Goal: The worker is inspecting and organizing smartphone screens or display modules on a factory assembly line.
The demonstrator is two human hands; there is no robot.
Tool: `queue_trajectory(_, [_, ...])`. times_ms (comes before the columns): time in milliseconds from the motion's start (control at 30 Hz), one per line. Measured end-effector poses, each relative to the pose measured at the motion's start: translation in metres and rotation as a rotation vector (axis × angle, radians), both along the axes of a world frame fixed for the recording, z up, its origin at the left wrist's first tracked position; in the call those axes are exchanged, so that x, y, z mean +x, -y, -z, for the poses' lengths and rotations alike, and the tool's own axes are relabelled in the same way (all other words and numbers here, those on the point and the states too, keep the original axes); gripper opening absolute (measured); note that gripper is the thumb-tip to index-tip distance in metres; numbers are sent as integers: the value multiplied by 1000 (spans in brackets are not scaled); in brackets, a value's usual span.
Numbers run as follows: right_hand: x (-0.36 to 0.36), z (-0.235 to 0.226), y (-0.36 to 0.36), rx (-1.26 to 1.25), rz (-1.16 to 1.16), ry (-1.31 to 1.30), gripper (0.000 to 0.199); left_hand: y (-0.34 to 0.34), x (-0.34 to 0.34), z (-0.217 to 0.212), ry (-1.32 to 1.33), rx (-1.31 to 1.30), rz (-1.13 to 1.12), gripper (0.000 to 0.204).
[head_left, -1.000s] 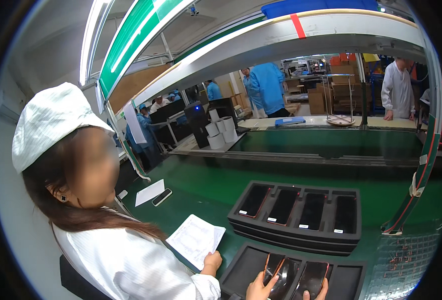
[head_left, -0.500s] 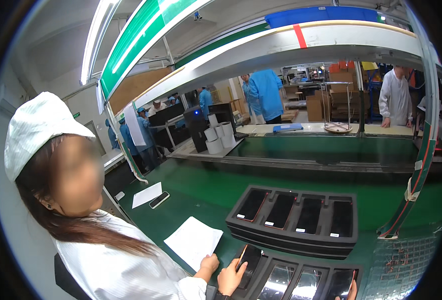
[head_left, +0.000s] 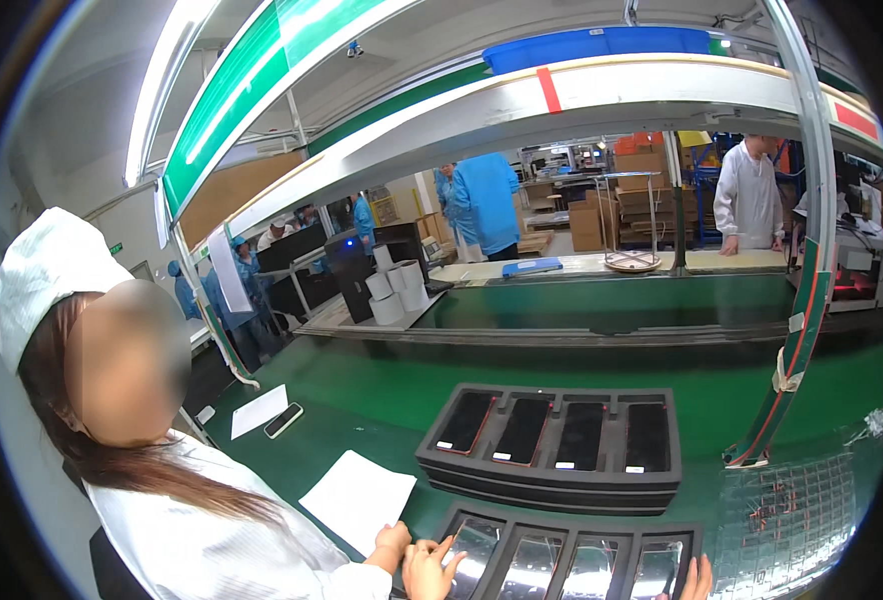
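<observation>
My left hand (head_left: 428, 572) comes from the lower edge with thumb and forefinger at the left side of a phone (head_left: 477, 548), whose bright screen reflects the lights. That phone lies in the left slot of the near black foam tray (head_left: 510, 545). My right hand (head_left: 700, 580), partly cut off below, holds the tray's right side, fingers along the rim. The slots between hold other shiny phones (head_left: 534, 568). Behind stands a stack of black foam trays (head_left: 552, 483), whose top one carries several dark phones (head_left: 523, 430) with small white labels.
At left a co-worker in white rests a hand (head_left: 392, 540) beside a white sheet (head_left: 357, 498). A mobile phone (head_left: 284, 420) and a paper lie farther back on the green bench (head_left: 362, 400). A metal post (head_left: 797, 330) stands right, near a clear gridded tray (head_left: 792, 520).
The phone in my left hand has come down from a tilt into the left slot of the near tray. My right fingers remain at the tray's right side. The whole view has shifted.
</observation>
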State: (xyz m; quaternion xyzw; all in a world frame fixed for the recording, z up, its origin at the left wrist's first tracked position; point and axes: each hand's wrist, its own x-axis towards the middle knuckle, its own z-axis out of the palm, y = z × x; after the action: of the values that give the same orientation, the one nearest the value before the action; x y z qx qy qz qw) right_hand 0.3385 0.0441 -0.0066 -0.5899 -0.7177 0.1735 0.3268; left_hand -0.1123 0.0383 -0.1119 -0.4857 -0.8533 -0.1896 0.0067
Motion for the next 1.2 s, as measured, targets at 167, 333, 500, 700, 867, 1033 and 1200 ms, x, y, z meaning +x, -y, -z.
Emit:
queue_trajectory(167, [35,30,-8,-226,-8,-196,70,-14,-85,41,-337,-592,45,39])
queue_trajectory(333, [39,2,-27,-647,42,-945,68,-16,-138,65,-380,-701,-27,38])
queue_trajectory(500, [60,-16,-13,-807,-56,-1060,56,-20,-59,10,119,-316,-48,45])
queue_trajectory(700, [139,-20,2,-525,13,-1198,57,43,101,-142,871,-24,92,50])
queue_trajectory(867, [222,-6,84,-163,203,-1708,51,16,135,-157,1603,111,426,46])
queue_trajectory(1033, [263,19,161,418,397,-1938,39,-49,240,-156,2532,-98,982,63])
queue_trajectory(1200, [380,88,174,760,467,-1442,49,-42,309,-185,2389,-323,1269,71])
